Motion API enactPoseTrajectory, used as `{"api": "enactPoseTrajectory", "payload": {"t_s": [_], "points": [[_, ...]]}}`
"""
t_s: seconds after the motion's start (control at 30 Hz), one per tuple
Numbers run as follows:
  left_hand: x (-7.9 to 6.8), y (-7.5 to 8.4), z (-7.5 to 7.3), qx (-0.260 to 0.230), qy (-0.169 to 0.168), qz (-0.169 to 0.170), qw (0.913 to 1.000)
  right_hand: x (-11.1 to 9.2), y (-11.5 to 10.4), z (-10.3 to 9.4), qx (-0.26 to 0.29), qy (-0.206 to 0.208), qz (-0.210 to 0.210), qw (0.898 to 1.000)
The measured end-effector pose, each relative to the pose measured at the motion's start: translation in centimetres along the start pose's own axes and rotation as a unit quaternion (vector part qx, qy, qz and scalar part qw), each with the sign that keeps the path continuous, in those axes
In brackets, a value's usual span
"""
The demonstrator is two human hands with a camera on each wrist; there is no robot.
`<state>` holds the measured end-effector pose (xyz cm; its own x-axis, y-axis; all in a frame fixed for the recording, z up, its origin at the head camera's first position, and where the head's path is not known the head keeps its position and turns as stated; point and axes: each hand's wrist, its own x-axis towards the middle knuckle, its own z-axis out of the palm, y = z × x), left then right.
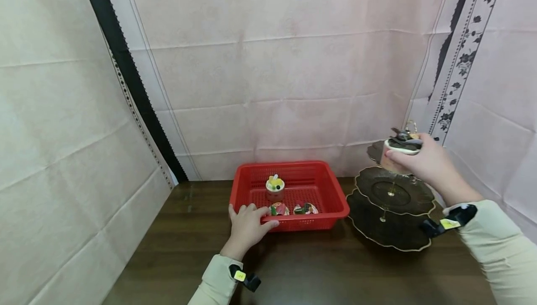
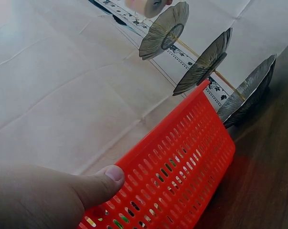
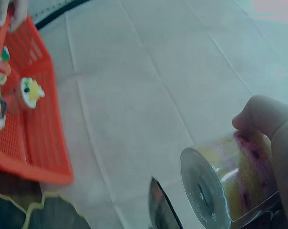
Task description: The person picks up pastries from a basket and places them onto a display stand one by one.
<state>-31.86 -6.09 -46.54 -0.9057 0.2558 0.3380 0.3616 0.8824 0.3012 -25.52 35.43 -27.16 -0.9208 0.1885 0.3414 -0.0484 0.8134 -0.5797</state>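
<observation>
Cup (image 3: 234, 176) in my grasp, I reach over the right side of the table (image 1: 168, 258), fingers and thumb of my right hand (image 1: 436, 165) curled about its clear wall, parted only as wide as the cup itself. It hangs just above the top tier (image 2: 155, 40) of a three-tiered stand (image 1: 377, 228), apart from it as far as the left wrist view tells. Left of the stand, my left hand (image 1: 247, 225) grips the near left corner of a red basket (image 1: 302, 224), thumb outside, fingers over the rim. Inside, a yellow-topped cup (image 1: 275, 188) stands toward the far side, with two more decorated tops (image 1: 305, 209) by the near wall, their lower parts hidden from above. By my judgment the work is at an early stage: one cup is up but not yet set down, three pieces wait in the basket, and I make out no cup on the lower two tiers (image 1: 392, 202); my hand partly covers the top one.
</observation>
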Motion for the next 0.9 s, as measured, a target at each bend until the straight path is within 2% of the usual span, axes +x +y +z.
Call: {"api": "enactPoseTrajectory", "payload": {"t_s": [0.13, 0.47, 0.9], "points": [[0.0, 0.1, -0.1, 0.0, 0.003, 0.007, 1.0, 0.0, 1.3, -1.3, 0.002, -0.002, 0.012, 1.0], [0.0, 0.0, 0.0, 0.004, -0.008, -0.004, 0.9999, -0.2, 3.6, -2.7, -0.016, 0.007, 0.022, 1.0], [0.2, 0.0, 0.0, 0.01, -0.011, -0.002, 0.9999, 1.3, 5.1, -2.9, -0.025, 0.029, 0.033, 0.999]]}}
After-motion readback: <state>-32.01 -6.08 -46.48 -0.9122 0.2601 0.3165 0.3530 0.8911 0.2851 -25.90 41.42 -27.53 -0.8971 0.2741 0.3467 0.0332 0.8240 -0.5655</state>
